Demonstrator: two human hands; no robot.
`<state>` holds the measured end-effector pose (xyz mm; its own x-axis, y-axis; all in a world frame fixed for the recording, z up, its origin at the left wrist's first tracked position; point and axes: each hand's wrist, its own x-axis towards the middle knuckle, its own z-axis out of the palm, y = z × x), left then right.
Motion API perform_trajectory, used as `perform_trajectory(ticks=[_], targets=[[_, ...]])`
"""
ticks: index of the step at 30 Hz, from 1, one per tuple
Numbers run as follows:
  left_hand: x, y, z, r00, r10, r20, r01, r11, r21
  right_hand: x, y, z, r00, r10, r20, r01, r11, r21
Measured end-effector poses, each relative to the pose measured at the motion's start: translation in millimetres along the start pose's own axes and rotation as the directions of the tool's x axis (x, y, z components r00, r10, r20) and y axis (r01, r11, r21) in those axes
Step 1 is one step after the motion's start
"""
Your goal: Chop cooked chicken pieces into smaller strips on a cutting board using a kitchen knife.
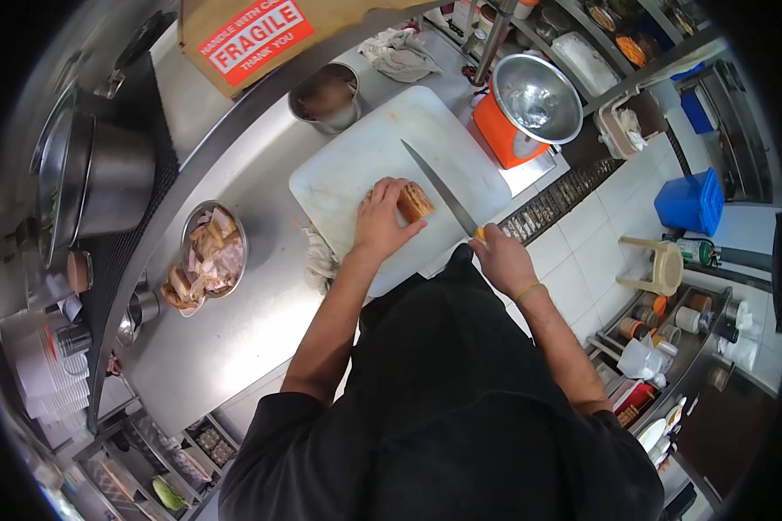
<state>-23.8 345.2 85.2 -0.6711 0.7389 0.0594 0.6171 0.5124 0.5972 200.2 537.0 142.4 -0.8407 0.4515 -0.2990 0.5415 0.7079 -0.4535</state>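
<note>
A block of browned meat [415, 201] lies on a white plastic cutting board [339, 159]. My left hand [384, 220] grips its left end, fingers over the top and thumb along the near side. My right hand [503, 257] is closed on the yellow handle of a long kitchen knife [440, 187], at the board's near right edge. The blade points up and left over the board, to the right of the meat and apart from it. To the left, a steel bowl [244, 251] holds cut meat pieces [215, 251], with more meat [179, 286] on a small dish beside it.
A steel pot [329, 124] stands at the board's far left corner. An orange scale [502, 133] carrying a steel bowl [537, 98] is at the far right. Cloths lie by the board [321, 260] and beyond it [401, 55]. A shelf edge [228, 111] with a cardboard box [326, 16] overhangs the counter.
</note>
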Motion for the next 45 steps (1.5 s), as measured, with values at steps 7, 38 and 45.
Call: perform_trajectory(ticks=[7, 38, 45], targets=[[29, 6, -20, 0.966, 0.008, 0.26, -0.013, 1.0, 0.016, -10, -35, -27, 0.99, 0.015, 0.138, -0.004, 0.997, -0.077], [32, 15, -19, 0.954, -0.131, 0.271, 0.106, 0.989, 0.103, 16, -50, -9, 0.985, 0.008, 0.172, 0.009, 0.995, -0.097], [37, 8, -19, 0.955, -0.098, 0.28, 0.072, 0.992, 0.103, -3, -44, -19, 0.978, 0.017, 0.209, 0.012, 0.991, -0.136]])
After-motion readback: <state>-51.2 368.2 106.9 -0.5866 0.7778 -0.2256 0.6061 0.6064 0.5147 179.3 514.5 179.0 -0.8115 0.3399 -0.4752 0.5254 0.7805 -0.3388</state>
